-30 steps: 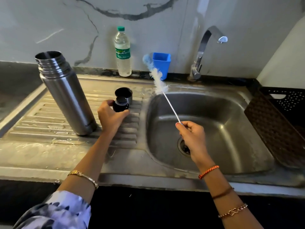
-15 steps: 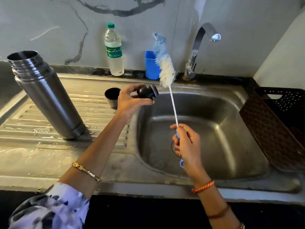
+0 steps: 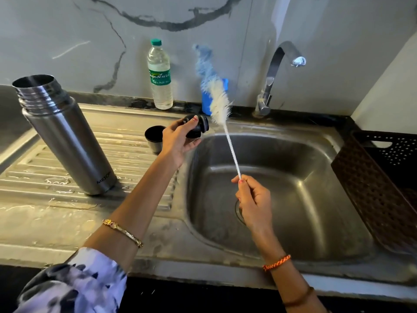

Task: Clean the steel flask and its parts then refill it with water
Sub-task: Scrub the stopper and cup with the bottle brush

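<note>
Here, two hands point(image 3: 180, 141) point(image 3: 253, 201): one stopper point(image 3: 197, 127), one brush point(image 3: 222, 114).

Your left hand point(image 3: 180, 141) curls its fingers round the black round flask stopper point(image 3: 196, 127), tilted on its side at the sink's point(image 3: 338, 199) near-left rim. Just right of those fingertips rises the long white-and-blue bottle brush point(image 3: 220, 102), pinched at its thin stem by your right hand point(image 3: 253, 199) over the basin. Left of your left hand stands 1 open steel flask point(image 3: 65, 136) on the wet drainboard point(image 3: 33, 177); behind that wrist sits a small black cup point(image 3: 153, 136).
</note>
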